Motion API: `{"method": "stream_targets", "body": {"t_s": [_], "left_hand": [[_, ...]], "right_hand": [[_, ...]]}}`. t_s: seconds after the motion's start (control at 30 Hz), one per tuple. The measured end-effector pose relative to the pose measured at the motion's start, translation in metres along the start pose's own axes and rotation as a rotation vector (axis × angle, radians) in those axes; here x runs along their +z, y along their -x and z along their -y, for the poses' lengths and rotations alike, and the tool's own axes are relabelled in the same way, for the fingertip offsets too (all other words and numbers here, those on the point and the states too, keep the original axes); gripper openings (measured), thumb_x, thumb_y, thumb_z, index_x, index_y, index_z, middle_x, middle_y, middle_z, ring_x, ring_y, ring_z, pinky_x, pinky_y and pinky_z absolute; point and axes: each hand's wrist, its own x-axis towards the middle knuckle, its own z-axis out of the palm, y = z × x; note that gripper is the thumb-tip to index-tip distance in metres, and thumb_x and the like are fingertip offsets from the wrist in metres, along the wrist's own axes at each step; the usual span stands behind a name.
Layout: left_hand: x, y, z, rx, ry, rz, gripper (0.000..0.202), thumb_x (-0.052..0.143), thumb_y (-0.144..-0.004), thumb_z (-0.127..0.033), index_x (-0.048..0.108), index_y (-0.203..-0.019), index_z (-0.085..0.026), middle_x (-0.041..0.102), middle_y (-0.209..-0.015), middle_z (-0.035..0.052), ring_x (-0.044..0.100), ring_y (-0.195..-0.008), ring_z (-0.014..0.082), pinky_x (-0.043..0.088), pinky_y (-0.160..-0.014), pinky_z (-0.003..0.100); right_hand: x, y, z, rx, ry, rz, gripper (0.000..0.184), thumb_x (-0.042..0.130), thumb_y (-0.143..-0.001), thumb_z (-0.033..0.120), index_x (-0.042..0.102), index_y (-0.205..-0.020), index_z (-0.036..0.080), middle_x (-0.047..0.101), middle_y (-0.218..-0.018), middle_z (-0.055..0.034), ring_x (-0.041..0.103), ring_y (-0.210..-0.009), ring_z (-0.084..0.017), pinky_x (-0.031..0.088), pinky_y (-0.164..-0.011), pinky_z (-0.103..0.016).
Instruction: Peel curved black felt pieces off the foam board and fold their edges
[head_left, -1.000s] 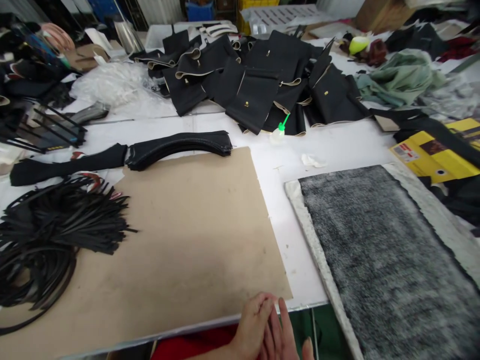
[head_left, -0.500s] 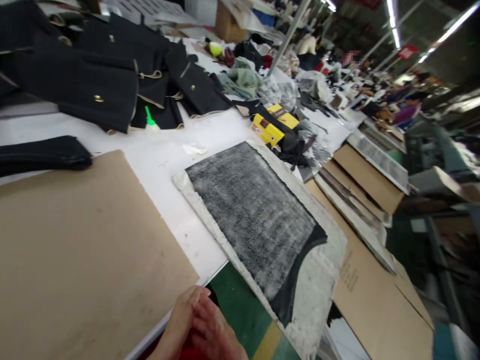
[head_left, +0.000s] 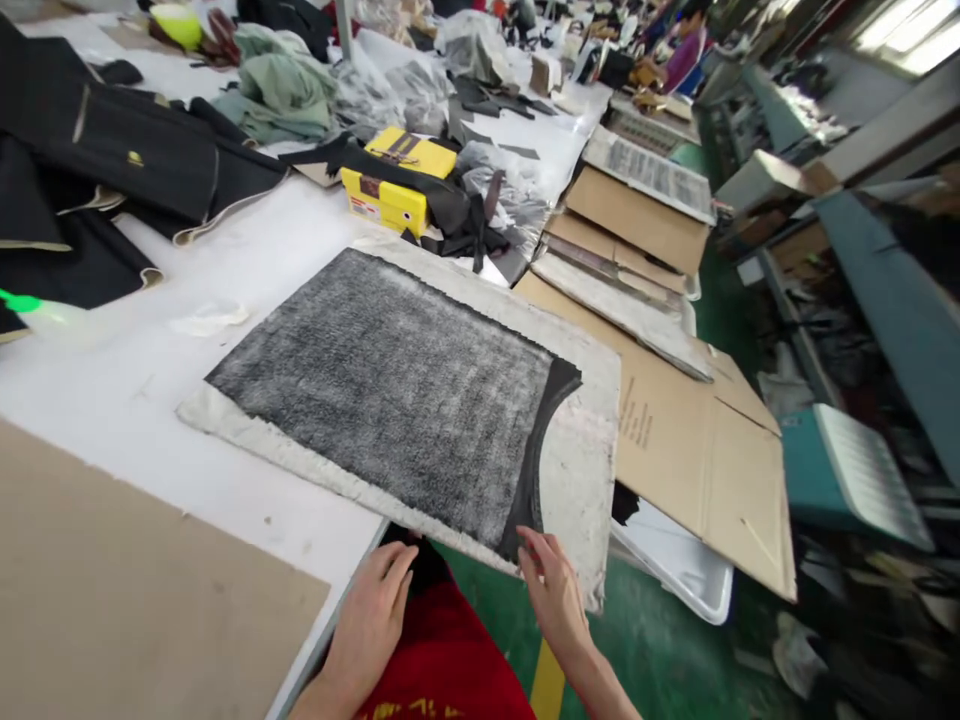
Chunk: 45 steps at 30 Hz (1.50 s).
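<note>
A dark grey-black sheet of material (head_left: 390,390) lies on a worn, pale board (head_left: 577,450), its upper face streaked whitish. Along its right end runs a plain black curved margin, which looks like stacked edges. My right hand (head_left: 553,590) is at the near right corner of this sheet, thumb and forefinger apart, fingertips at the black margin; whether they press on it is hard to tell. My left hand (head_left: 373,615) hovers by the table's front edge, left of the board, fingers loosely bent and holding nothing.
A tan board (head_left: 150,590) covers the table's near left. Black cut pieces (head_left: 165,170) lie at the far left, with a yellow box (head_left: 386,200) beyond the sheet. Flattened cardboard (head_left: 675,450) rests right, over a white tray (head_left: 709,590). A person (head_left: 682,55) is far back.
My hands, close together before, are now apart; the right has moved to the sheet's near corner. The view has swung right, bringing the sheet nearer the middle.
</note>
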Motion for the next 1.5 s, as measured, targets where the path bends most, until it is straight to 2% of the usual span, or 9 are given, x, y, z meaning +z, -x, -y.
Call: {"method": "stream_targets", "body": {"t_s": [0.1, 0.27, 0.5, 0.93, 1.27, 1.5], "left_hand": [[0.012, -0.001, -0.012, 0.057, -0.040, 0.094, 0.033, 0.039, -0.093, -0.016, 0.055, -0.121, -0.022, 0.057, -0.113, 0.0091, 0.057, -0.104, 0.0210, 0.052, -0.090, 0.038], [0.018, 0.003, -0.022, 0.101, -0.066, 0.182, 0.035, 0.040, -0.090, -0.010, 0.056, -0.120, -0.020, 0.056, -0.112, 0.0104, 0.057, -0.103, 0.0221, 0.053, -0.088, 0.038], [0.024, 0.012, -0.021, 0.115, -0.092, 0.205, 0.034, 0.039, -0.089, -0.008, 0.058, -0.116, -0.017, 0.056, -0.106, 0.0114, 0.057, -0.098, 0.0222, 0.055, -0.084, 0.037], [0.027, 0.018, -0.026, 0.156, -0.162, 0.231, 0.036, 0.038, -0.086, -0.004, 0.060, -0.113, -0.015, 0.056, -0.106, 0.0126, 0.058, -0.098, 0.0224, 0.055, -0.083, 0.035], [0.029, 0.024, -0.022, 0.158, -0.168, 0.258, 0.034, 0.039, -0.085, -0.003, 0.060, -0.109, -0.013, 0.056, -0.107, 0.0132, 0.057, -0.098, 0.0235, 0.055, -0.083, 0.037], [0.025, 0.028, -0.021, 0.183, -0.164, 0.238, 0.035, 0.039, -0.083, -0.002, 0.060, -0.109, -0.015, 0.057, -0.107, 0.0125, 0.058, -0.098, 0.0230, 0.055, -0.083, 0.037]], "right_hand": [[-0.004, -0.008, 0.000, -0.088, 0.104, 0.009, 0.036, 0.036, -0.094, 0.033, 0.057, -0.122, 0.022, 0.053, -0.102, -0.0074, 0.053, -0.096, -0.022, 0.042, -0.087, -0.037], [0.005, -0.018, -0.001, -0.143, 0.215, 0.038, 0.036, 0.038, -0.094, 0.023, 0.055, -0.126, 0.022, 0.050, -0.094, -0.0065, 0.051, -0.088, -0.021, 0.043, -0.081, -0.034], [0.013, -0.027, -0.005, -0.154, 0.314, 0.048, 0.038, 0.042, -0.093, 0.017, 0.055, -0.128, 0.024, 0.048, -0.092, -0.0056, 0.050, -0.085, -0.020, 0.044, -0.079, -0.032], [0.010, -0.034, 0.008, -0.185, 0.522, 0.068, 0.040, 0.043, -0.093, 0.012, 0.054, -0.130, 0.026, 0.048, -0.090, -0.0054, 0.047, -0.088, -0.020, 0.041, -0.079, -0.030], [0.008, -0.029, 0.007, -0.187, 0.522, 0.069, 0.042, 0.042, -0.092, 0.010, 0.054, -0.130, 0.025, 0.049, -0.092, -0.0059, 0.047, -0.088, -0.020, 0.040, -0.079, -0.029], [0.011, -0.035, 0.019, -0.208, 0.510, 0.036, 0.045, 0.040, -0.092, 0.010, 0.050, -0.133, 0.025, 0.049, -0.093, -0.0061, 0.046, -0.089, -0.020, 0.039, -0.080, -0.030]]}}
